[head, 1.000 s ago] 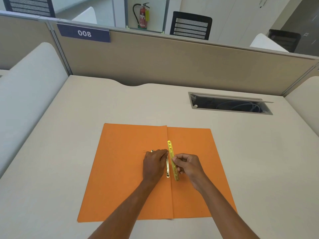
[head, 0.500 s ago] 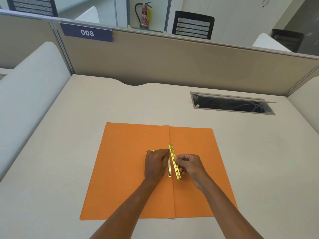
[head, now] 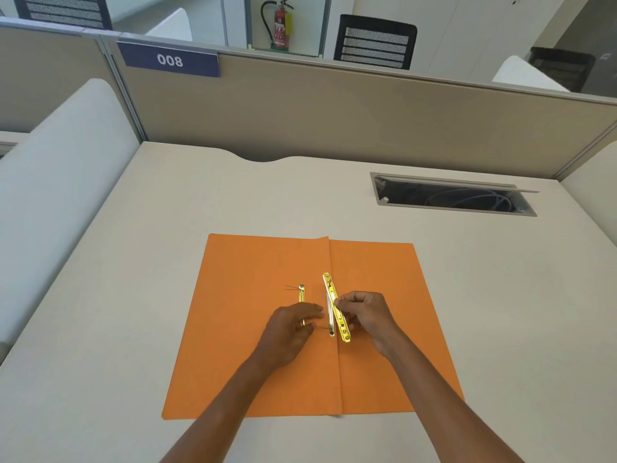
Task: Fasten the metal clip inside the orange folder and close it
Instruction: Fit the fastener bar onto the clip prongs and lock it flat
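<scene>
The orange folder [head: 247,345] lies open and flat on the desk, its crease running down the middle. My right hand [head: 365,315] pinches a gold metal clip bar [head: 337,309] that stands tilted just right of the crease. A thinner gold strip [head: 330,315] lies along the crease beside it. Another small gold clip piece [head: 301,293] lies on the left leaf, and my left hand [head: 293,325] rests flat over its lower end with fingers spread.
A cable opening with a raised lid [head: 454,195] is set into the desk at the back right. Beige partition walls [head: 334,118] close the desk at the back and sides. The desk surface [head: 133,295] surrounds the folder.
My left hand has slid left and down, away from the crease, uncovering a gold piece on the left leaf. My right hand still holds the clip bar near the crease.
</scene>
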